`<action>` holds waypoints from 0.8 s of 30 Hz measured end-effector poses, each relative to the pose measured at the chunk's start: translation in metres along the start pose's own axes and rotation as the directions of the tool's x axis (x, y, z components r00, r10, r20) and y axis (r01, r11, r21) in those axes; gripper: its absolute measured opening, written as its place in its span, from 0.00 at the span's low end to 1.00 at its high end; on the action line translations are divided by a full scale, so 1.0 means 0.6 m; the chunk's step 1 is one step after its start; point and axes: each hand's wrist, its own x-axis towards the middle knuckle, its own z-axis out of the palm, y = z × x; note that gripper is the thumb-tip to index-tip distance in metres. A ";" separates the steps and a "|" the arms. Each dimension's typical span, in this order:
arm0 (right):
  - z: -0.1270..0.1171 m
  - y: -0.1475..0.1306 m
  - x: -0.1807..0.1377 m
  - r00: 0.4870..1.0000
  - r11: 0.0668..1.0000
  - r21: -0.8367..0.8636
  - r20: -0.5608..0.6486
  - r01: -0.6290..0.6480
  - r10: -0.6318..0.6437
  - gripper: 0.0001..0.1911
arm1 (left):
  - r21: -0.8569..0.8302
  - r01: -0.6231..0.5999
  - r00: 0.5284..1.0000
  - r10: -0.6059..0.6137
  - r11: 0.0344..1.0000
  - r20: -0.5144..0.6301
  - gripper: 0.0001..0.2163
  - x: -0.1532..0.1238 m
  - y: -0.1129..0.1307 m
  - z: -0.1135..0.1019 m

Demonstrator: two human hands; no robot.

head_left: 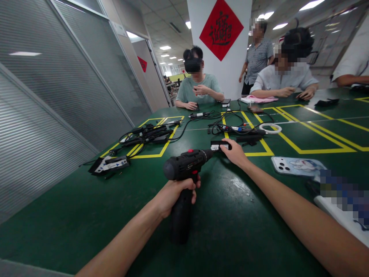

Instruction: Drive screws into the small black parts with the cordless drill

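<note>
I have the black plastic power drill with red switches [187, 165] in my left hand [176, 195], its fingers wrapped round the upright grip just below the motor housing. The drill stands over the green table [86, 215], chuck pointing forward and to the right. My right hand [235, 152] pinches a small black-and-white rectangular block [216, 146] between thumb and fingers, right at the drill's nose. From this view I cannot tell whether the tip touches the block or stops just short of it.

To work drill against block well, I judge that the axis of the chuck should meet the block's face squarely, with light, even pressure and the trigger eased in gradually. The right hand should brace the block firmly, fingertips well out of the tip's line, since a small piece could twist if the drill catches.

As for pose, my left forearm rises from the lower left, with the wrist behind the grip; my right arm stretches in from the lower right, nearly straight. Beyond the block lies a tangle of black cables with a white ring-shaped roll [271, 132] beside it, and a pale blue-cased phone [305, 166] rests near my right forearm.
</note>
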 end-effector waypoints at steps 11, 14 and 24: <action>-0.001 -0.001 0.000 1.000 1.000 0.003 -0.001 -0.002 0.002 0.19 | 0.009 0.029 1.000 -0.029 1.000 0.008 0.11 -0.001 -0.001 0.002; -0.001 -0.003 0.000 1.000 1.000 0.000 -0.001 -0.006 0.006 0.19 | 0.017 0.031 0.999 -0.031 0.999 0.009 0.11 0.000 -0.002 0.003; -0.002 -0.003 0.000 1.000 1.000 0.002 0.005 -0.012 0.012 0.19 | -0.003 0.032 0.999 -0.032 0.999 0.022 0.11 0.003 -0.006 0.001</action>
